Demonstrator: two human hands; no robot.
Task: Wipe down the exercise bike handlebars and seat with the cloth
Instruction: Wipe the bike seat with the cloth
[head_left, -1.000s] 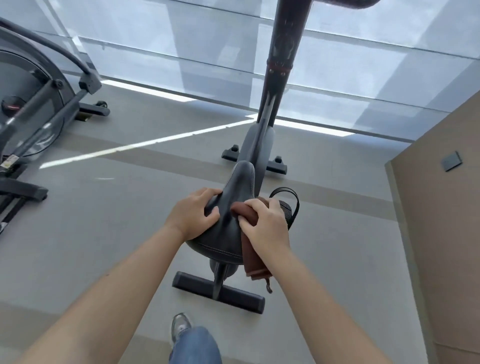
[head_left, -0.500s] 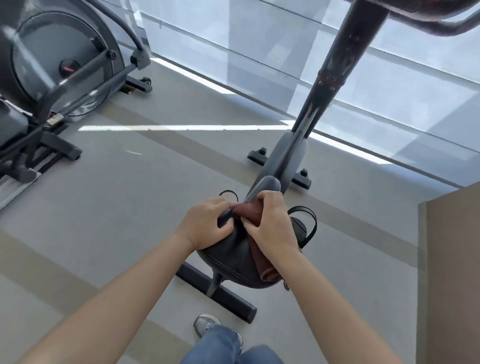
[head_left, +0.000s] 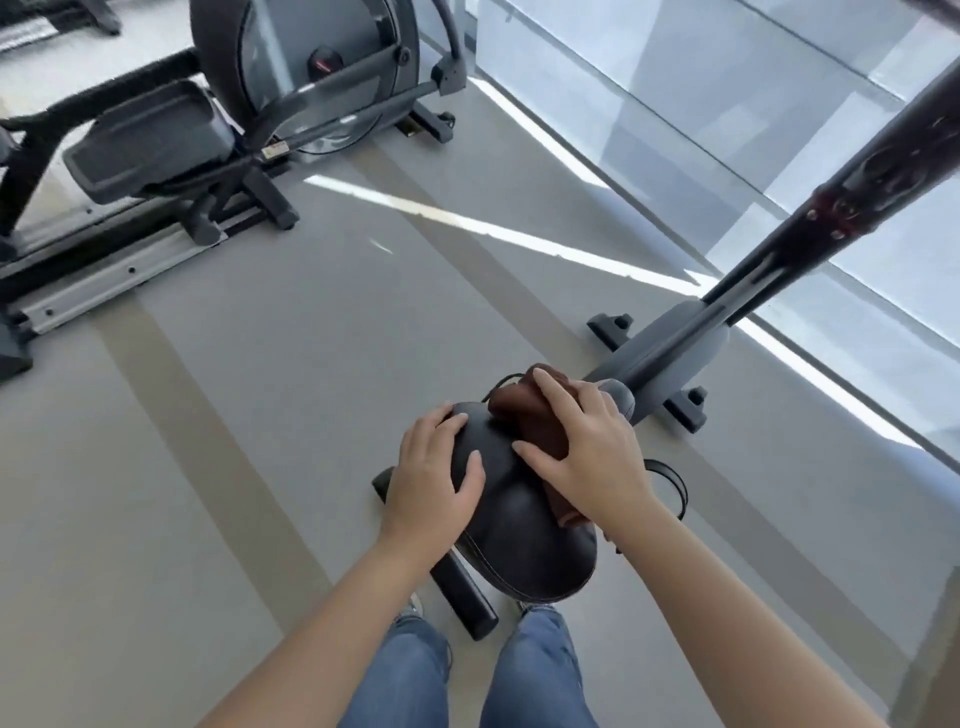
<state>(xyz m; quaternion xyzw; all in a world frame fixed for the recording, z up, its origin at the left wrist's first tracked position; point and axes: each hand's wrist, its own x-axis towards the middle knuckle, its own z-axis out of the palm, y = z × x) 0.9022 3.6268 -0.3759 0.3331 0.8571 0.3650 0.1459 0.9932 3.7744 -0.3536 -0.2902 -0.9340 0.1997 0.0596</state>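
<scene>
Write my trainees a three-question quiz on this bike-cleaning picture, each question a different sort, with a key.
1. True or false: the left hand presses the brown cloth onto the seat.
2. Which part is being wiped? A. the seat B. the handlebars C. the rear foot bar
3. Fill in: the big machine at upper left is an ______.

Key
1. False: the right hand presses it, and the left hand rests on bare leather.
2. A
3. elliptical trainer
</scene>
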